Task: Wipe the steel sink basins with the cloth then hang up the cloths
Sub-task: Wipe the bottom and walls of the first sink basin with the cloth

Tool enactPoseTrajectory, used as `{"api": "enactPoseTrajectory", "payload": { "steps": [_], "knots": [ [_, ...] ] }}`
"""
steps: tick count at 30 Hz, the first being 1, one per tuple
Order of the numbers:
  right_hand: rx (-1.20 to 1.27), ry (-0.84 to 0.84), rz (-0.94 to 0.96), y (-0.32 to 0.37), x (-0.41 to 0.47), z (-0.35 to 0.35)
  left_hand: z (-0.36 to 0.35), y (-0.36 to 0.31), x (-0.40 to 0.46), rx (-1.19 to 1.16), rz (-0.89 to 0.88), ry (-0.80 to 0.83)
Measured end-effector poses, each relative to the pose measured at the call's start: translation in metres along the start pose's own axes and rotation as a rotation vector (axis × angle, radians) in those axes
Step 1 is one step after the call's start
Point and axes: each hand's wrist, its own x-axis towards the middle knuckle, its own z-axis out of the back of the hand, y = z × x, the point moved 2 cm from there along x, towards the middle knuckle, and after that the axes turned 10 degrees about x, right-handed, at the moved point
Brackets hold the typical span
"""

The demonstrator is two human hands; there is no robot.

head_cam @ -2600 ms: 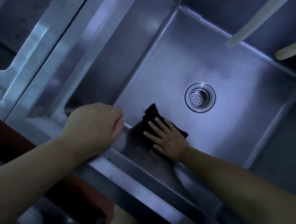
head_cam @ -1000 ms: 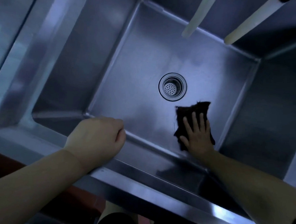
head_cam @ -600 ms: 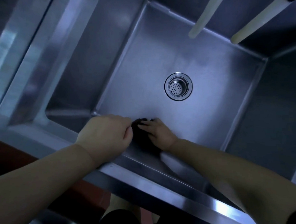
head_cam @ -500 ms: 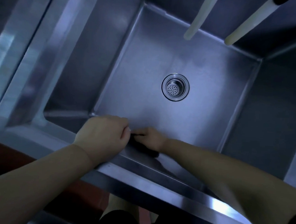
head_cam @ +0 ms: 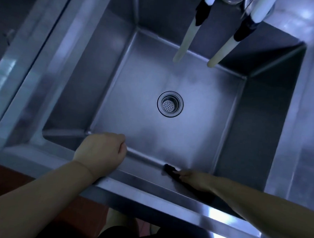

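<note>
We are looking straight down into a deep steel sink basin, its four walls sloping to a flat floor with the round drain strainer sitting near the middle. Most of that floor is lying bare around the drain, with open room on every side of it. Two pale hoses are hanging down over the far wall, their ends stopping above the back edge of the floor, well apart from our hands. To the left a broad steel divider is separating this basin from a neighbouring one, of which only a dark corner is showing.

Our left hand is resting on the near rim at the basin's near-left corner, fingers curled into a loose fist and holding nothing that we can see. Our right hand is reaching down inside the basin and pressing the cloth against the near wall, right at the crease where the wall is meeting the floor. We cannot tell whether the fingers are lying flat on it or curling round it. The cloth is looking dark, almost black, bunched small, only its leading end poking out past the fingertips.
</note>
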Motion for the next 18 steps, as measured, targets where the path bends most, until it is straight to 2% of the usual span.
{"api": "enactPoseTrajectory", "payload": {
  "steps": [5,8,11,15,18],
  "knots": [
    [0.042,0.045,0.229,0.090,0.027,-0.023,0.002,-0.001,-0.001,0.001,-0.009,0.015],
    [-0.002,0.070,0.320,0.119,0.051,-0.031,0.001,-0.001,0.000,0.014,-0.016,-0.009],
    [-0.051,0.068,0.316,0.105,0.066,-0.029,-0.002,0.000,0.002,0.026,-0.008,-0.005],
    [-0.214,0.031,0.298,0.052,0.060,-0.009,-0.004,0.001,0.002,0.034,-0.003,0.006],
    [-0.326,-0.104,0.305,0.024,0.046,0.010,-0.001,0.000,0.002,0.042,-0.033,-0.020]
  ]
}}
